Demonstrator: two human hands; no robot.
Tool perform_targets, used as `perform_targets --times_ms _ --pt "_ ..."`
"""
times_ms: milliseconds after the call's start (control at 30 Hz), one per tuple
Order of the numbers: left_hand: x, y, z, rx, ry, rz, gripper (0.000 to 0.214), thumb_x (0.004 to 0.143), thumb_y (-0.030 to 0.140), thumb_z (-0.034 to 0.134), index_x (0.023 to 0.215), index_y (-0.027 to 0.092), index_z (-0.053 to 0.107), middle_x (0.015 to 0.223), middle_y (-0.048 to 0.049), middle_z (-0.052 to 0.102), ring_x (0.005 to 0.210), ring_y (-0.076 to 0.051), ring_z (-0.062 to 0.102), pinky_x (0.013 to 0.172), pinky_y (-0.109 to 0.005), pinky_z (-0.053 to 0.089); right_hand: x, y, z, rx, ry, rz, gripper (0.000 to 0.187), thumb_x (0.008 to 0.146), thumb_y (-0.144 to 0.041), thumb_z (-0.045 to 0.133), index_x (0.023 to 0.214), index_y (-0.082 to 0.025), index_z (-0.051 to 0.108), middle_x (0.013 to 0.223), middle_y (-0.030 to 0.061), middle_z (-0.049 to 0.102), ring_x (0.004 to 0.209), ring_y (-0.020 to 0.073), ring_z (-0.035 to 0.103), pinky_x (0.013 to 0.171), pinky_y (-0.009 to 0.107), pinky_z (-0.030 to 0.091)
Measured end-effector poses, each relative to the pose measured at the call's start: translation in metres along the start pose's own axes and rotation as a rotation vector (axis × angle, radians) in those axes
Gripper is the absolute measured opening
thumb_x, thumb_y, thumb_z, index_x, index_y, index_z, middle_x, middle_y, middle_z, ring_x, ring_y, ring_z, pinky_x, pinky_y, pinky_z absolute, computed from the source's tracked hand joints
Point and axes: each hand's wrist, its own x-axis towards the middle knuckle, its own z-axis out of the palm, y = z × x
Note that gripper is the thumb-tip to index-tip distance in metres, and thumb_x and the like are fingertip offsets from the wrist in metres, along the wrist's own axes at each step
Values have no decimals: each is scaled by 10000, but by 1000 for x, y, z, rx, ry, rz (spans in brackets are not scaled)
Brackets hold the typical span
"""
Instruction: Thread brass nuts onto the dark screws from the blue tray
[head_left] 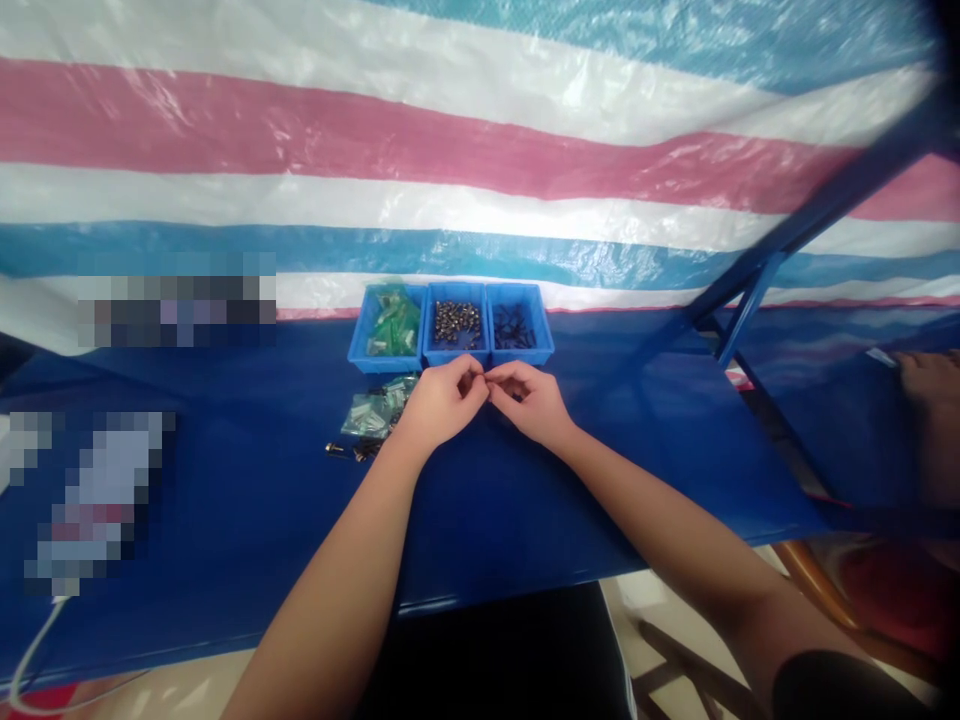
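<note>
My left hand [451, 398] and my right hand [529, 400] meet fingertip to fingertip over the blue table, just in front of three blue bins. Both are closed in a pinch; whatever lies between the fingers is too small to make out. The left bin [358, 345] contains green plastic bags with pale pieces. Small round metallic parts [457, 322] fill much of the middle bin, and dark screw-like parts [513, 326] lie in the right one. Beside my left wrist are a clear bag of pale pieces [367, 413] and several loose dark metal parts [365, 449].
A striped plastic sheet [450, 130] hangs behind the table [247, 520]. Blue metal frame bars [750, 300] slant up at the right. Another person's hand [930, 385] rests at the far right. On the left lies a blurred-out object [105, 490] with a white cable [34, 650].
</note>
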Motion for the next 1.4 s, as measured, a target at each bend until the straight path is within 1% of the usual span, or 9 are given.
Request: perform_targets --times_ms 133,267,500,800,967,1133,1267,1400 --pt "1 -1 2 1 0 0 141 907 292 538 886 193 636 658 34 615 545 -104 529 560 -235 392 0 -1 0 52 13 23 216 856 -365 713 1006 -211 738 964 65 765 831 178 723 788 349 610" --pt "1 -1 4 11 5 8 149 913 297 536 874 192 634 658 29 617 550 -107 528 568 -239 394 1 2 0 71 -10 80 251 860 -383 703 1049 -223 742 971 63 763 840 184 717 810 371 615" --pt "1 1 3 38 -7 0 209 958 326 492 886 192 634 658 23 600 563 -114 523 583 -248 383 2 3 0 79 18 74 233 858 -349 698 1046 -219 746 944 57 757 806 171 702 771 347 603" --pt "0 0 3 51 -12 -13 240 984 341 468 849 197 604 673 27 596 565 -108 515 581 -246 377 3 1 2 52 25 63 231 858 -350 686 1039 -221 750 935 55 762 782 167 702 779 351 602" --pt "0 -2 4 39 -17 -22 235 979 353 480 877 201 628 671 26 596 565 -110 514 580 -248 385 2 3 2 33 26 51 221 862 -334 682 1039 -223 753 917 50 762 763 163 699 732 334 591" --pt "1 -4 4 31 -4 -4 209 955 355 512 960 205 657 683 20 617 561 -114 526 574 -244 404 2 2 2 32 52 66 223 859 -352 687 1033 -228 751 920 50 765 764 165 700 737 338 593" --pt "1 -4 5 20 34 -15 185 924 348 563 1019 209 638 638 41 567 541 -109 519 568 -235 408 2 2 2 42 74 66 237 863 -372 687 1040 -226 750 919 50 762 755 160 694 735 336 596" --pt "0 -4 6 -17 52 -17 165 917 326 575 1029 215 622 626 56 530 543 -98 504 574 -222 406 3 3 3 112 97 96 272 862 -398 695 1057 -214 742 901 51 755 742 153 691 715 326 600"
